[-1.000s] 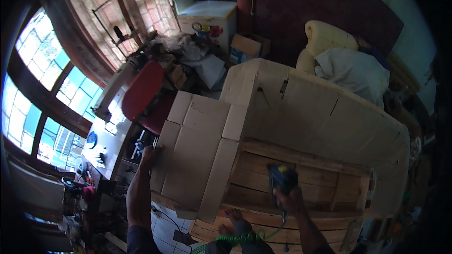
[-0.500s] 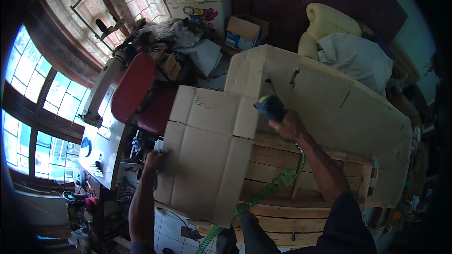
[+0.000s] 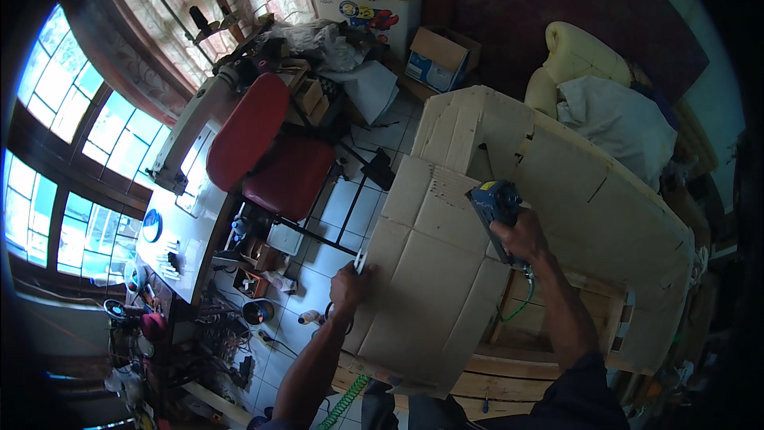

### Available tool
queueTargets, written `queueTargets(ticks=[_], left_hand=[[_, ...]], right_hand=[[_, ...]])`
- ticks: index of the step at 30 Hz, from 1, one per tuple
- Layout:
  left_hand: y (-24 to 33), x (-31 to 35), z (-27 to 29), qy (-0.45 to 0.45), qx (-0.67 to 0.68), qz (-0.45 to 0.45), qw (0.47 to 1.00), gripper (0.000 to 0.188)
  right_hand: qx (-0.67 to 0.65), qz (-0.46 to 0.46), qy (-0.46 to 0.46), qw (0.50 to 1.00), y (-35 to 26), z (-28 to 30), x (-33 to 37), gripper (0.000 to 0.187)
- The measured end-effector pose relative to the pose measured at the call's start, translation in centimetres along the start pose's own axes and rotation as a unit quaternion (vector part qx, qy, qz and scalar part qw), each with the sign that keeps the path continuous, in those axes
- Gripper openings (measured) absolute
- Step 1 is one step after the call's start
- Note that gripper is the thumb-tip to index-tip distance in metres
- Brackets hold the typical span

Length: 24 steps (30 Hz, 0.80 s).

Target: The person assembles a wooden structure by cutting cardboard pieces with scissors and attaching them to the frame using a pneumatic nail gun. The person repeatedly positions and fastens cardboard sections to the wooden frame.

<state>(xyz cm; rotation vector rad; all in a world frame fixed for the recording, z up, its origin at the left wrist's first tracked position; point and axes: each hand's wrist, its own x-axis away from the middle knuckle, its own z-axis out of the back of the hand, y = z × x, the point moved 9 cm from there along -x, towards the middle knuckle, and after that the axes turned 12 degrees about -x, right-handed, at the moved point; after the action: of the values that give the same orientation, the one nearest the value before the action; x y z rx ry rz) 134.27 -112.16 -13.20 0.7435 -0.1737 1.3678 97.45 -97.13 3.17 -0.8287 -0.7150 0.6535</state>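
Held a boxy, dark air tool [image 3: 495, 203] in the closed right grip [image 3: 523, 236], over the right edge of a flat, creased cardboard sheet [image 3: 422, 263] laid across a wooden frame; could not tell about contact. Curled the left grip [image 3: 350, 283] around a slim tool [image 3: 360, 259] at the sheet's left edge. Saw open, glossy tiled floor [image 3: 318, 279] leftward, toward a smooth red chair [image 3: 290, 179]. Found open room rightward too, above rough wooden slats [image 3: 527, 317], bounded by an angled beige panel [image 3: 589, 183].

Cardboard [image 3: 422, 271] ctr, L end of sofa frame [image 3: 613, 211] — air tool [image 3: 497, 203] at cardboard's R edge; chair [image 3: 248, 131] upper L, btwn cardboard & tabletop [image 3: 195, 247] — freezer [image 3: 394, 4] top ctr.
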Motion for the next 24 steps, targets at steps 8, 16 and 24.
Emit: queueTargets(ticks=[8, 16, 24], left_hand=[[0.9, 2.1, -0.8, 0.064, 0.002, 0.052, 0.997, 0.058], [0.4, 3.2, -0.3, 0.069, 0.053, 0.077, 0.993, 0.054], [2.0, 4.0, -0.7, 0.119, 0.002, 0.006, 0.993, 0.043]], right_hand=[[0.075, 0.010, -0.060, 0.995, -5.0, -3.9, -4.5, 0.042], [0.142, 0.009, -0.114, 0.983, -7.3, -7.8, -6.8, 0.041], [0.158, 0.007, -0.121, 0.980, -7.5, -9.5, -10.2, 0.030]])
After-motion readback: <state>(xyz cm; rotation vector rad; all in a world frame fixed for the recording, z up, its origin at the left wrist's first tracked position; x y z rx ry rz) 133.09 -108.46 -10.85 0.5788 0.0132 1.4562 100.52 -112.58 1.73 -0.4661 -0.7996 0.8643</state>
